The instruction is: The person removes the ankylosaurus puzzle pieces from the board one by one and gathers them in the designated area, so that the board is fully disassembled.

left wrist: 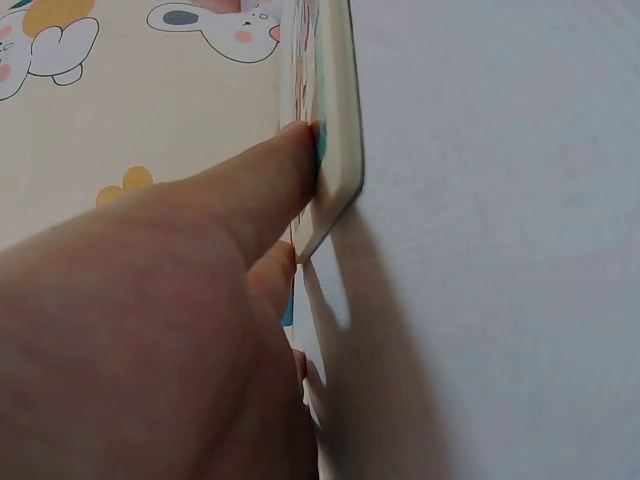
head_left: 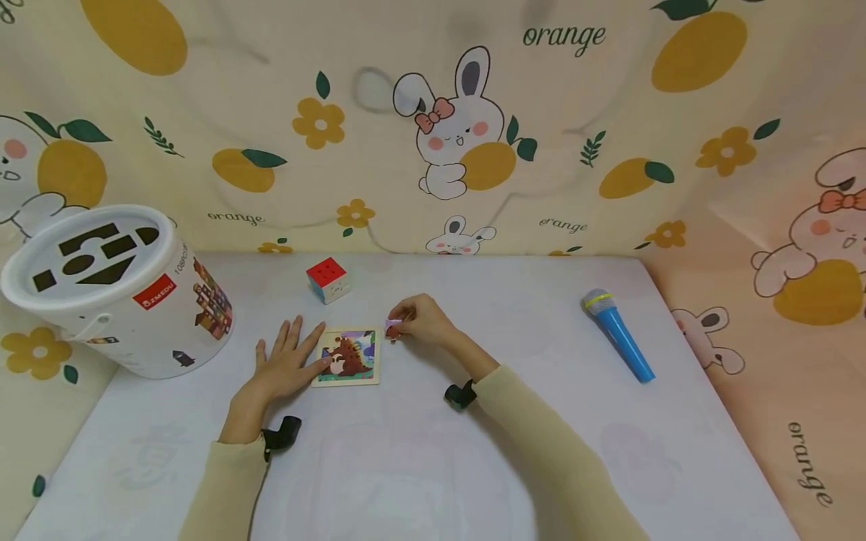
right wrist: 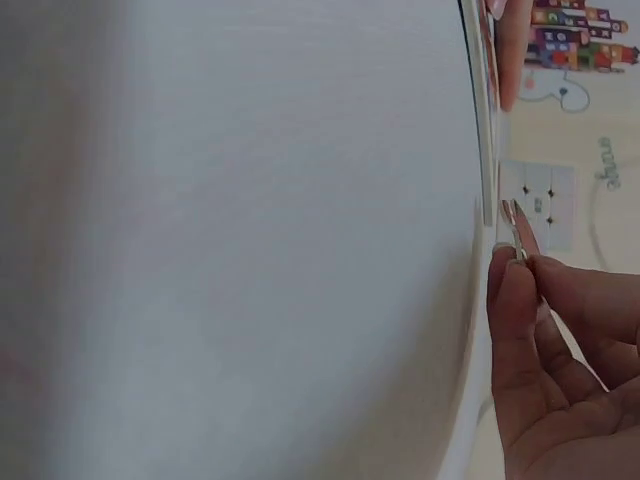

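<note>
Dinosaur puzzle, touched by spread left hand, could be shifted if jigsaw piece, pinched by right hand, is forced.

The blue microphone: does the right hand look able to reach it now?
Probably yes: nothing stands between the right hand and the microphone, though that hand's fingers pinch a puzzle piece, which may need putting down first.

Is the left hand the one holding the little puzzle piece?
No, the right hand pinches the piece, while the left hand touches the puzzle.
</note>
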Motion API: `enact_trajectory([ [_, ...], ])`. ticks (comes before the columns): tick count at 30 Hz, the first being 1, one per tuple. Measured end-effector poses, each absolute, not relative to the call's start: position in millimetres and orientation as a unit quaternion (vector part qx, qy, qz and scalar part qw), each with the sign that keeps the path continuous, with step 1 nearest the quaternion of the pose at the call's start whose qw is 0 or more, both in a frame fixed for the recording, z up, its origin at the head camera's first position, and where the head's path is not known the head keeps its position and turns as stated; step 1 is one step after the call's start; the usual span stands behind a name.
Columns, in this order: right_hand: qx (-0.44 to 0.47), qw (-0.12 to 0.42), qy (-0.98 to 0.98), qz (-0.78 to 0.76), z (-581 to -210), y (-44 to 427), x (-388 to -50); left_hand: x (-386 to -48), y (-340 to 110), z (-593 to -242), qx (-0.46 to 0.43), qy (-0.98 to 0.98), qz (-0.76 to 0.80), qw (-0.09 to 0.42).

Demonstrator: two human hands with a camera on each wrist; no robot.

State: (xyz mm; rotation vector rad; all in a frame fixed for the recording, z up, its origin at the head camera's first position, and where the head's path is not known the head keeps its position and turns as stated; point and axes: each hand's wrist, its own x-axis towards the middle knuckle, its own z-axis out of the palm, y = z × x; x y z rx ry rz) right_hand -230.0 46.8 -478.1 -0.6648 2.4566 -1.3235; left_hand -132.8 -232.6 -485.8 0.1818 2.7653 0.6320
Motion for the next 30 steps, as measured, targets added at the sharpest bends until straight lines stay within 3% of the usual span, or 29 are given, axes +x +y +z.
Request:
enact_trajectory([
  [30,-0.227,0.150,0.853,-0.445,-483.3,60.2,-227.5,-134.1,-233.2,-486.2,0.062,0.960,0.223,0.156],
])
